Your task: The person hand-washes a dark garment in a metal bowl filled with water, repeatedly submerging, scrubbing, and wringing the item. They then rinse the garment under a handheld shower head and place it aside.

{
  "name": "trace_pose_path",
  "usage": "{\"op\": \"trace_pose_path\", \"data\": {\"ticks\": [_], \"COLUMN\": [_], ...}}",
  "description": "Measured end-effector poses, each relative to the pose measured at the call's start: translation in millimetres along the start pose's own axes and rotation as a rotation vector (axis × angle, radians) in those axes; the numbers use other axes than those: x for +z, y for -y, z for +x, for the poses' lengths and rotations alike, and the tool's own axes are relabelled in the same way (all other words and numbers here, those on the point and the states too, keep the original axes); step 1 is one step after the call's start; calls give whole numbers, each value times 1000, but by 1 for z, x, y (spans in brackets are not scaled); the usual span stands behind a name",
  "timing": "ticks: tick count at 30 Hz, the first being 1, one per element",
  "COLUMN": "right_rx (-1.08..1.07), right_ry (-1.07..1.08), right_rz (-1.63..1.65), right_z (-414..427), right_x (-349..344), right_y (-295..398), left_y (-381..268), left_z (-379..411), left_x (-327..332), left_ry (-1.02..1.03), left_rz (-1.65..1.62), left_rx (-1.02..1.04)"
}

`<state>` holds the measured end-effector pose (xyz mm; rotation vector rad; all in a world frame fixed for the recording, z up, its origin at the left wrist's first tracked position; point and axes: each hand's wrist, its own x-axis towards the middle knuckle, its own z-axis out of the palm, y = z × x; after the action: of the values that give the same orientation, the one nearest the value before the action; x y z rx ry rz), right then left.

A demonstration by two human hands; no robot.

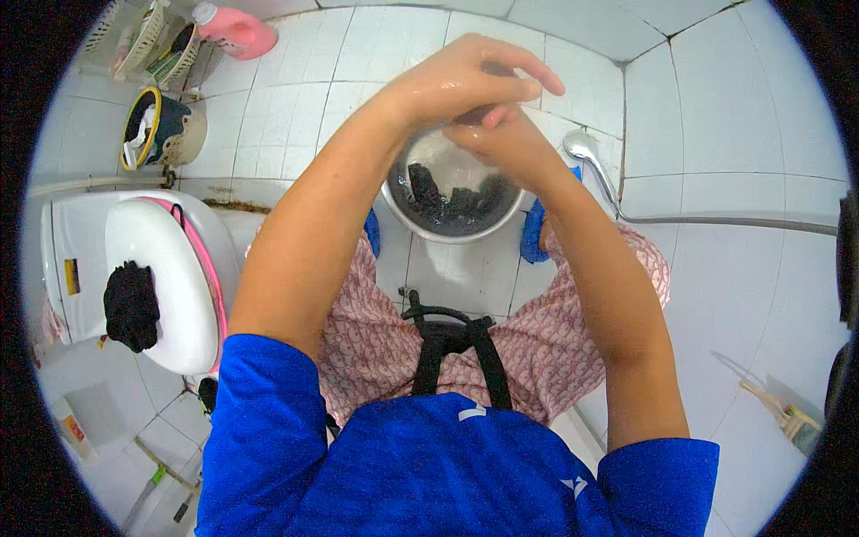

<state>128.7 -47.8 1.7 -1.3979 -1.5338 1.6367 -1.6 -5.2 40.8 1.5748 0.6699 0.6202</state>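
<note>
Over a round metal basin (439, 236), my left hand (470, 80) arches palm down with its fingers bent and apart. It looks wet, and I see nothing held in it. My right hand (496, 141) is just below, its fingers curled up towards the left palm. A dark patch shows between the two hands; whether it is a thing or shadow I cannot tell. Black cloth (463, 201) lies soaked in the basin's water, with a pale patch behind it. My hands and right forearm hide part of the basin's far rim.
A chrome shower head (582, 144) rests on the tiled floor, its hose running right. At left, bunched black cloth (132, 305) lies on the white toilet lid (181, 322). Farther back stand a yellow-rimmed bin (181, 134) and a pink bottle (238, 32). Blue slippers (535, 235) flank the basin.
</note>
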Motion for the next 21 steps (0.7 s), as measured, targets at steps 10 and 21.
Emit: {"op": "trace_pose_path", "data": {"ticks": [10, 21], "right_rx": [-352, -121], "right_ry": [-445, -622], "right_rz": [-94, -324], "right_z": [27, 34], "right_x": [19, 32], "right_y": [-48, -76], "left_y": [45, 87], "left_z": [17, 26], "left_x": [26, 35], "left_ry": [-449, -630], "left_rz": [27, -77], "left_rx": [-18, -102]}}
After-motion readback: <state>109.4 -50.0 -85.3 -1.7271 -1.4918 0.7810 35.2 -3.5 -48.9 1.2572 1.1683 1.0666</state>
